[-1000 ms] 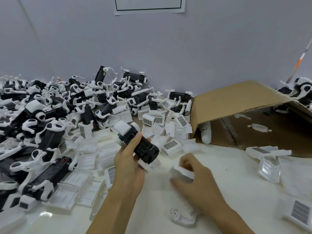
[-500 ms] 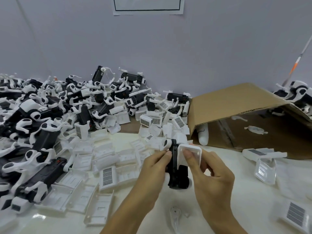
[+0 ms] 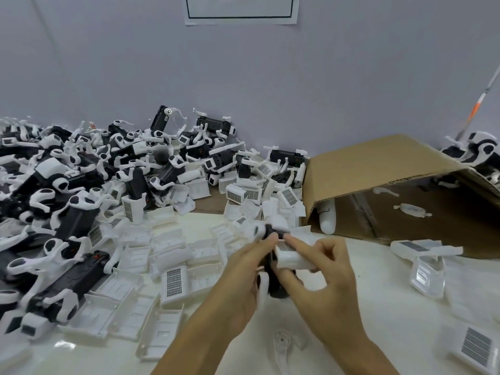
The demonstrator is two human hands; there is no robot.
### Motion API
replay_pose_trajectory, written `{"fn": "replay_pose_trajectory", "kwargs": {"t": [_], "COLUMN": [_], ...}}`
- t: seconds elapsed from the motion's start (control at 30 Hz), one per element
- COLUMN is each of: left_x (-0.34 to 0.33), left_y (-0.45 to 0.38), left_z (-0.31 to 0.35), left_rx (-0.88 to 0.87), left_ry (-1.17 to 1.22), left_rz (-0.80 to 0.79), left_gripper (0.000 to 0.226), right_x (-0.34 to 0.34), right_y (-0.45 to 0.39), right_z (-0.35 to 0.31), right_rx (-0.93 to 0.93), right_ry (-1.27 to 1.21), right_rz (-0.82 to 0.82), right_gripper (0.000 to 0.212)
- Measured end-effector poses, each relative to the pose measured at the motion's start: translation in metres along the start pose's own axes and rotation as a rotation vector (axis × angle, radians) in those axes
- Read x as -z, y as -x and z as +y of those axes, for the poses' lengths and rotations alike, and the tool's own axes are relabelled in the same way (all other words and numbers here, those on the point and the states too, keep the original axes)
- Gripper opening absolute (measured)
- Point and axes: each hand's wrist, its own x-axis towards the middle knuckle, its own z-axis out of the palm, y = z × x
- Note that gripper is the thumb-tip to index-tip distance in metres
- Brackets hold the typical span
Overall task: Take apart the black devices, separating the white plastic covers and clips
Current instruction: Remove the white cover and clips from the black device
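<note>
Mid-teardown over the desk (image 3: 378, 307)

Gripped black device (image 3: 274, 282) tight in left hand (image 3: 238, 288), pinched its white cover (image 3: 293, 257) with right hand (image 3: 324, 282), piles of untouched units (image 3: 81, 185) nearby.

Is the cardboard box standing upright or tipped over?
Tipped over. The cardboard box lies on its side, its opening facing the person, with white clips resting on its inner wall.

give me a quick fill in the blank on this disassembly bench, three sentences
1. The left hand and right hand together hold a ____ device with a white cover on it.
2. The cardboard box lies on the person's ____ side.
3. The loose white clip lies on the ____ below the hands.

Missing words: black; right; table
</note>
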Motion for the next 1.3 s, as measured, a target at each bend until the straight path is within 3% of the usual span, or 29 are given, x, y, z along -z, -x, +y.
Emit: {"fn": "replay_pose_trajectory", "kwargs": {"t": [0.13, 0.27, 0.4, 0.47, 0.63, 0.7, 0.8, 0.97, 1.03, 1.1, 1.17, 1.3], "left_x": [0.015, 0.016, 0.014, 0.015, 0.013, 0.011, 0.01, 0.005, 0.003, 0.005, 0.005, 0.004], "left_y": [-0.007, -0.007, -0.006, -0.006, -0.002, -0.002, -0.002, -0.001, -0.001, -0.002, -0.003, -0.005], "left_z": [0.002, 0.0, -0.002, -0.001, -0.006, -0.008, -0.008, -0.007, -0.005, -0.004, -0.004, -0.01], "left_rx": [-0.164, -0.269, -0.317, -0.346, -0.549, -0.579, -0.49, -0.433, -0.376, -0.325, -0.328, -0.39], "left_ry": [0.008, -0.135, -0.186, -0.214, -0.614, -0.675, -0.551, -0.397, -0.288, -0.196, -0.179, -0.295], "left_rz": [0.111, 0.125, 0.071, 0.073, 0.101, 0.095, 0.071, 0.016, 0.006, 0.01, 0.014, 0.081], "left_gripper": [0.06, 0.06, 0.039, 0.046, 0.059, 0.055, 0.045, 0.026, 0.02, 0.033, 0.037, 0.023], "right_x": [-0.008, -0.009, -0.006, -0.005, -0.005, -0.006, -0.008, -0.004, -0.004, -0.003, -0.003, -0.007], "right_y": [0.005, 0.002, -0.002, -0.003, -0.009, -0.006, 0.0, -0.004, -0.003, -0.001, 0.0, 0.002], "right_z": [-0.009, -0.013, -0.009, -0.006, -0.007, -0.004, 0.001, -0.001, 0.0, 0.001, 0.0, -0.002], "right_rx": [-0.234, -0.404, -0.54, -0.561, -0.685, -0.672, -0.567, -0.526, -0.518, -0.47, -0.426, -0.401], "right_ry": [-0.199, -0.379, -0.592, -0.602, -0.655, -0.653, -0.5, -0.554, -0.575, -0.516, -0.437, -0.378], "right_rz": [-0.205, -0.043, -0.037, -0.075, -0.22, -0.157, -0.001, -0.089, -0.042, 0.032, 0.036, -0.035], "right_gripper": [0.045, 0.035, 0.055, 0.05, 0.041, 0.043, 0.044, 0.045, 0.046, 0.042, 0.04, 0.047]}}
